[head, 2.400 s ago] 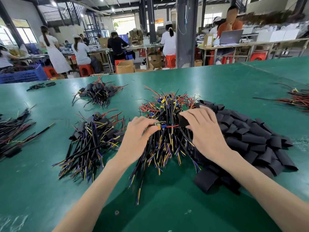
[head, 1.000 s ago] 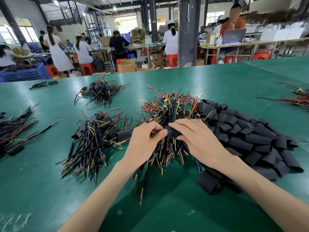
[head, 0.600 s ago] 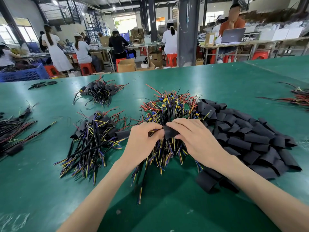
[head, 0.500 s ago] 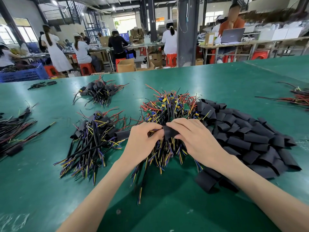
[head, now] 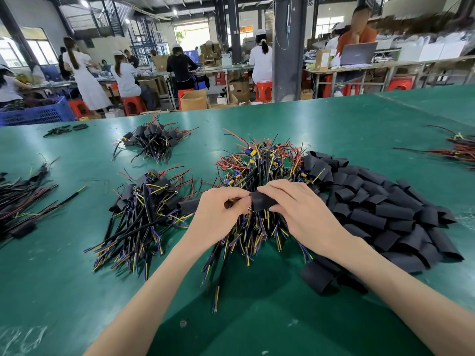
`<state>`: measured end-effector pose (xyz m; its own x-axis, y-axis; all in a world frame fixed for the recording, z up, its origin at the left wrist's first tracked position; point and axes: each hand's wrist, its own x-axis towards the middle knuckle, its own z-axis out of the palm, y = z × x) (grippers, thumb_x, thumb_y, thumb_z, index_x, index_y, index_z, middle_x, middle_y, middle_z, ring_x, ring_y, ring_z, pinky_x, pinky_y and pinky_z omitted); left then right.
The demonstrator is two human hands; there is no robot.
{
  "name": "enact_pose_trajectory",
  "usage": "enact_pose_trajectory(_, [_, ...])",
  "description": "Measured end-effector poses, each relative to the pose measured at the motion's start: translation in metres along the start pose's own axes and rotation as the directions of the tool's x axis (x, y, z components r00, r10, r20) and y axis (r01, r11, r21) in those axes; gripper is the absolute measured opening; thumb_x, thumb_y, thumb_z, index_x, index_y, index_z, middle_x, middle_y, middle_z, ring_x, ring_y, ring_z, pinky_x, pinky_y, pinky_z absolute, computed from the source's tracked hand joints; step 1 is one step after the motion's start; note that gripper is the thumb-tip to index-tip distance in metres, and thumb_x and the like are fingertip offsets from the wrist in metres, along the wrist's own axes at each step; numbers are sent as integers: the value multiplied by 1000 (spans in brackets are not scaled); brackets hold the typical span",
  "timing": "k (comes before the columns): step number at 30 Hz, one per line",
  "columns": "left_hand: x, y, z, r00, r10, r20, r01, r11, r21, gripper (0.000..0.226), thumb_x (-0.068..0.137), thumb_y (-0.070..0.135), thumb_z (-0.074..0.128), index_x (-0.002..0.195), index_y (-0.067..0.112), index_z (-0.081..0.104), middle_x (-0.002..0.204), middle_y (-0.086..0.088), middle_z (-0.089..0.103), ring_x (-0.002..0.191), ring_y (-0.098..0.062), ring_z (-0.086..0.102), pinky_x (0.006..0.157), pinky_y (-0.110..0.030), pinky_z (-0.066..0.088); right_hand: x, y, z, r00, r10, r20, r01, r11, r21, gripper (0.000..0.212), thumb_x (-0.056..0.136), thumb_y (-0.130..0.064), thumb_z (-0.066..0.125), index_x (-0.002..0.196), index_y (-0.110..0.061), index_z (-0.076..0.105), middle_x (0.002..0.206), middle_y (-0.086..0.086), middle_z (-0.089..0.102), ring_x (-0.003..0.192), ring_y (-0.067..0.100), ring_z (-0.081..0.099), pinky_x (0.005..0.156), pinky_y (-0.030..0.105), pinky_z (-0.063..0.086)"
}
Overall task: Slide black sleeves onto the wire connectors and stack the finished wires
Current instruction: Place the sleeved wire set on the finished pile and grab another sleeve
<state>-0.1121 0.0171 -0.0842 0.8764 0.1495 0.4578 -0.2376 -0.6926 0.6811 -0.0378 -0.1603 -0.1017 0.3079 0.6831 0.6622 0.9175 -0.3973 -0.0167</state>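
Green table [head: 334, 119] fills the head view, both our forearms reaching in from the bottom edge. Our left hand [head: 218, 214] has a narrow grip, thumb and fingers pinched on a wire [head: 232, 201] end; most of that wire is hidden under the palm, so we can't tell how its tail runs. Our right hand [head: 303, 211] grips one black sleeve [head: 262, 202], thumb below, fingers curled over the top, its open mouth facing the left fingertips and touching them. How far the connector sits inside the sleeve we cannot tell. Both hands hover just above the bare pile [head: 257, 163], a tangle of red, yellow, blue and black leads with small green boards at the far end. Touching it on the right lies the sleeve pile [head: 385, 209], loose flat black tubes spread wide. Left of our hands, near but apart, sits the done pile [head: 144, 206], wires with black sleeves on, tails fanned toward us. A second pile [head: 151, 140] like it lies further back. Dark wires [head: 20, 199] at the left edge, red wires [head: 460, 150] at the far right. Behind the table: workers [head: 262, 60] at other tables, a blue crate [head: 36, 114], red stools [head: 263, 91], a laptop [head: 357, 53]
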Motion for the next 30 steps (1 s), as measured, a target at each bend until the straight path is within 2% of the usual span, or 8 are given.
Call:
enact_pose_trajectory(3, [0, 0, 1, 999, 5, -36, -4, 1000, 21, 11, 87, 7, 64, 79, 11, 71, 60, 15, 63, 63, -6, 58, 66, -25, 44, 0, 0, -1, 1000, 30, 2, -30, 999, 16, 39, 87, -10, 61, 126, -6, 56, 123, 8, 58, 106, 31, 58, 91, 43, 46])
enact_pose_trajectory(6, [2, 1, -8, 981, 41, -192, -27, 997, 76, 12, 85, 6, 66, 77, 14, 70, 60, 21, 58, 60, 4, 49, 63, -12, 35, 5, 15, -14, 970, 165, -177, -162, 986, 30, 35, 89, -10, 53, 123, -5, 56, 123, 12, 56, 110, 30, 54, 91, 41, 42])
enact_pose_trajectory(10, [10, -5, -34, 841, 111, -530, -32, 987, 156, 8, 89, 14, 62, 91, 11, 69, 82, 3, 66, 72, -10, 53, 72, -25, 41, 3, 56, -31, 820, 458, -344, -464, 883, 70, 21, 89, 3, 48, 106, -2, 59, 104, 17, 58, 89, 38, 57, 79, 49, 47])
enact_pose_trajectory(13, [16, -23, -59, 703, 166, -691, 71, 951, 301, 17, 92, 15, 56, 99, 6, 68, 88, -3, 64, 72, -20, 53, 68, -24, 33, -4, 79, -31, 803, 595, -32, -595, 804, 25, 26, 79, 7, 49, 88, -11, 66, 90, 10, 64, 85, 32, 60, 81, 41, 48])
enact_pose_trajectory(17, [17, -64, -81, 696, 21, -718, 339, 872, 354, 27, 96, 12, 46, 119, 10, 61, 98, -19, 67, 87, -39, 58, 77, -39, 39, -10, 85, -25, 710, 535, 458, -600, 800, -6, 35, 71, 5, 50, 80, -26, 64, 88, -1, 60, 83, 17, 58, 76, 27, 44])
enact_pose_trajectory(21, [9, -91, -84, 730, -109, -675, 548, 683, 483, 28, 92, 6, 45, 114, 5, 64, 95, -29, 64, 96, -44, 51, 75, -46, 40, -10, 88, -22, 681, 495, 540, -585, 811, -5, 30, 75, -3, 65, 90, -29, 62, 95, -3, 53, 87, 15, 54, 83, 31, 45])
enact_pose_trajectory(25, [9, -88, -74, 711, -143, -688, 605, 624, 495, 29, 87, 5, 52, 113, 5, 65, 112, -26, 56, 107, -43, 43, 85, -47, 32, -13, 88, -24, 692, 432, 579, -557, 829, 46, 35, 74, -12, 77, 101, -20, 57, 98, 1, 54, 87, 20, 54, 68, 18, 37])
enact_pose_trajectory(30, [24, -39, -32, 817, 78, -572, 323, 759, 565, 31, 81, 5, 56, 109, 15, 66, 112, -13, 57, 107, -33, 45, 85, -42, 30, -13, 88, -21, 704, 411, 579, -566, 818, 108, 35, 76, -9, 76, 98, -18, 51, 98, 4, 55, 83, 20, 52, 69, 23, 39])
